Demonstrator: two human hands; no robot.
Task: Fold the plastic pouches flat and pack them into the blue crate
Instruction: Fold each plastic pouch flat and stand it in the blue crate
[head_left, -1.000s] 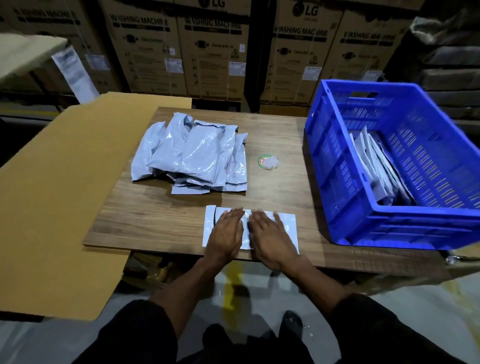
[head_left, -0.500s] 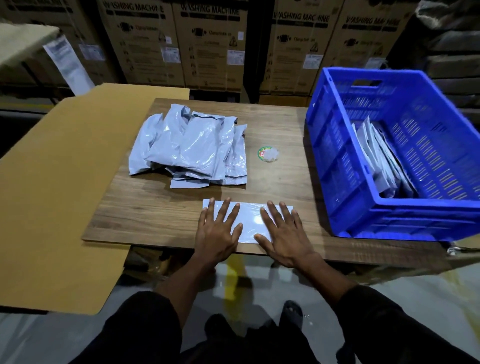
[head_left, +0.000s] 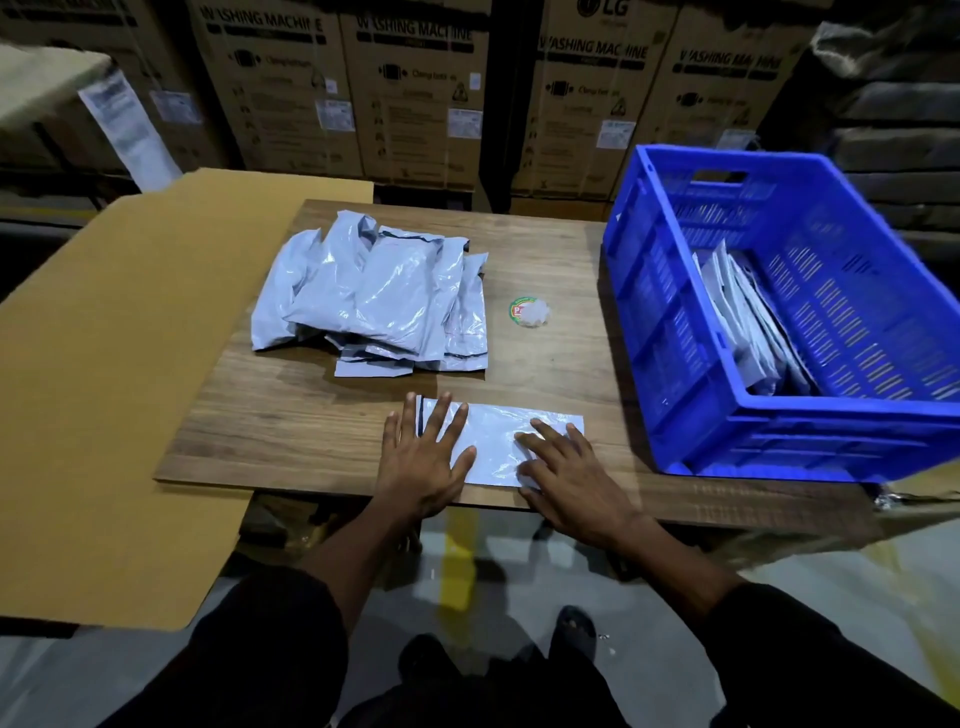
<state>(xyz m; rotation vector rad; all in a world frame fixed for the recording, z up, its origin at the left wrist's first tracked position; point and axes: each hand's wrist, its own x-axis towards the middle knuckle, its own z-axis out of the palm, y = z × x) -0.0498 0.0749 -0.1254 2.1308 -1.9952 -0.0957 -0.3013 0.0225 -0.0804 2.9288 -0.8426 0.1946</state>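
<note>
Fingers spread wide, left hand (head_left: 421, 457) and right hand (head_left: 569, 475) press one folded pouch (head_left: 496, 441) flat beside the blue crate (head_left: 769, 441), which holds several folded pouches (head_left: 748, 327), while a heap of unfolded pouches (head_left: 374, 296) waits beyond.

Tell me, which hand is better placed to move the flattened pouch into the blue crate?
Probably the right hand: it rests on the pouch end nearest the blue crate.

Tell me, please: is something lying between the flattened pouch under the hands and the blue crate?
Nothing visible does. Bare wooden table separates the folded pouch from the blue crate; only the crate's near wall must be cleared.
</note>
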